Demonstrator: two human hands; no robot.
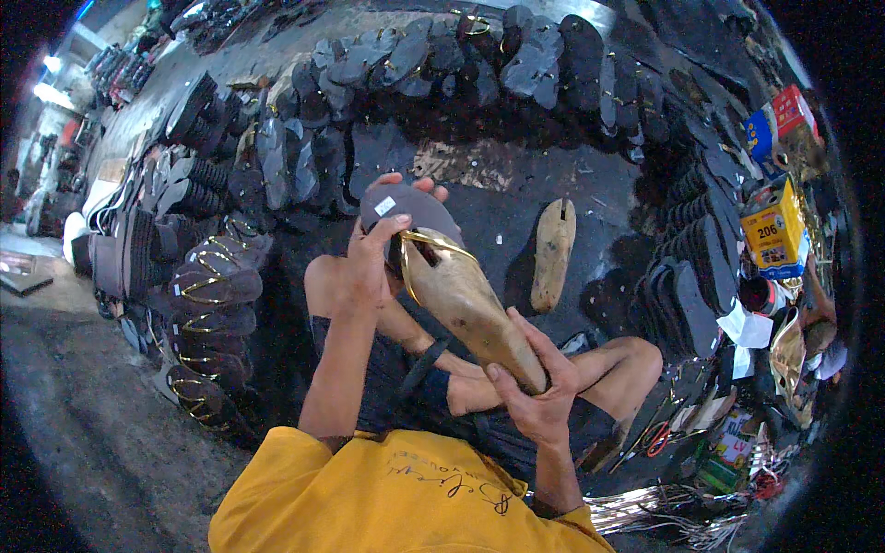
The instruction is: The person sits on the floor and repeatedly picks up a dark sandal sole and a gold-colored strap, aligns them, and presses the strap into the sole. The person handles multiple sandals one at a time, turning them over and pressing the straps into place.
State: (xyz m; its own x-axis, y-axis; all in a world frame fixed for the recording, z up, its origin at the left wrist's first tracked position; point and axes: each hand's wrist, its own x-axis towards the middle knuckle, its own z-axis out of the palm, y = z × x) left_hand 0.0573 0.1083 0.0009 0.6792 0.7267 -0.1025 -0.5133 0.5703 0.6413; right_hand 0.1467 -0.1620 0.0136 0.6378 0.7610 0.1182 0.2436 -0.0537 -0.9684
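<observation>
My left hand (369, 263) is closed round the brown sole of a sandal (419, 205), its thumb on top near a small white label and its fingertips past the far edge. A thin gold strap (452, 243) on that sandal loops over a pale wooden shoe last (470, 313). The last slants from the sandal down toward my right hand (544, 382), which grips its lower end. Sandal and last are held above my crossed legs. A second wooden shoe last (555, 253) lies on the dark floor beyond my right hand.
Gold-strapped sandals (210, 321) line the left, and dark sandals (396, 60) curve across the back. Stacked soles (678, 295) stand at right, beside a yellow box (774, 226). Orange-handled scissors (657, 439) and silvery strips (654, 511) lie at lower right.
</observation>
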